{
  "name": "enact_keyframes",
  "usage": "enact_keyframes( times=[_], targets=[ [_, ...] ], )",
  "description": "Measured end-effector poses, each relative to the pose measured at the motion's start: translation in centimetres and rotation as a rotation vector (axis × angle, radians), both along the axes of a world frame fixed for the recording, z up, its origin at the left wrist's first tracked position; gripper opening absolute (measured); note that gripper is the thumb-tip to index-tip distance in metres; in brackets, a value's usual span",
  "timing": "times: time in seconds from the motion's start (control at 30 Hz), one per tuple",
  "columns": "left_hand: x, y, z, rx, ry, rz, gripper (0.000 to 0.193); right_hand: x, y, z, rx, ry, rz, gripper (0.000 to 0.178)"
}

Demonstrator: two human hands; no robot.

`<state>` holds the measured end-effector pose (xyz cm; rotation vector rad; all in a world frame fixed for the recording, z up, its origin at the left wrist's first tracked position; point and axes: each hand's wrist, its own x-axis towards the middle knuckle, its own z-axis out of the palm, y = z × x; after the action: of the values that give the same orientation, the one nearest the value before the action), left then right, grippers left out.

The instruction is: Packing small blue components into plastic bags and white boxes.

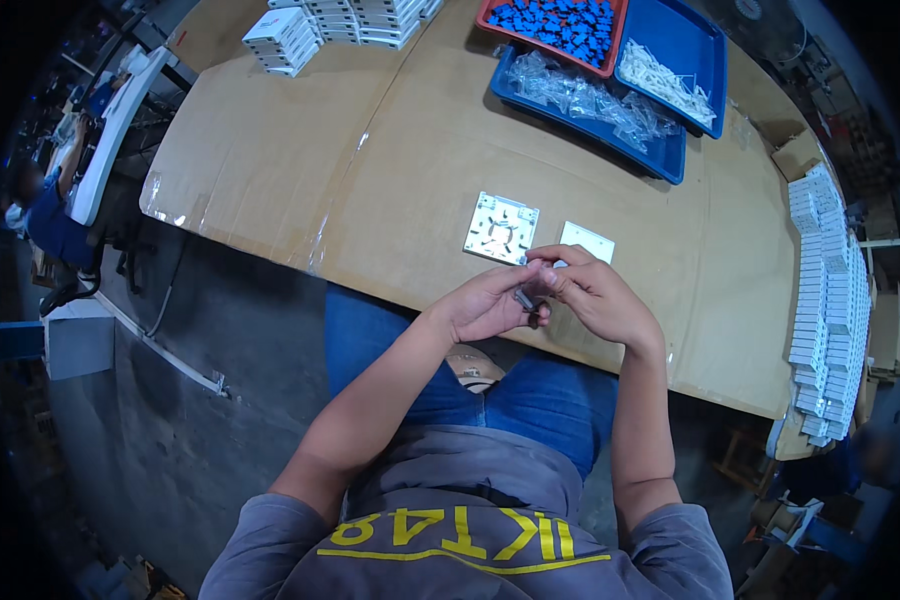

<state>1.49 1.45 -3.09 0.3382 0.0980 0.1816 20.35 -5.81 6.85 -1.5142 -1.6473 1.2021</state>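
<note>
Small greyish piece sits between your hands, just below and right of the frame's centre, too tiny to identify. Your left hand has its fingers curled around it; your right hand meets the left, thumb and forefinger brought close together, though you can't tell from here whether they clamp anything. Just above, on the cardboard-covered table, lie a white square frame with openings and a plain white plate.

Yellow underlined lettering runs upside down across your grey shirt at bottom centre. Whatever print the stacked white boxes at upper left carry is too small to make out.

At upper right, a red tray holds blue pieces, one blue tray clear bags, another blue tray white pieces. White stacks line the right edge.
</note>
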Motion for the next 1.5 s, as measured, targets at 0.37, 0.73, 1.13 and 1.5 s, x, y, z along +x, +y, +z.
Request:
enact_keyframes(
  times=[0.37,0.73,1.13,1.5],
  targets=[
    [-0.4,-0.6,-0.8,0.053,0.098,0.035,0.038,0.0,-0.2,0.8,0.02,-0.083,0.107,0.036],
    [-0.1,0.1,1.3,-0.072,0.058,-0.024,0.059,10.4,6.9,1.9,0.18,-0.052,-0.283,0.021],
    [0.2,0.1,0.9,-0.091,0.091,-0.062,0.058,24.7,25.2,2.6,0.594,-0.881,-0.618,0.024],
    [0.1,0.5,1.1,-0.097,0.118,-0.1,0.058,27.9,29.0,0.0,0.546,-1.1,-0.412,0.027]
  ],
)
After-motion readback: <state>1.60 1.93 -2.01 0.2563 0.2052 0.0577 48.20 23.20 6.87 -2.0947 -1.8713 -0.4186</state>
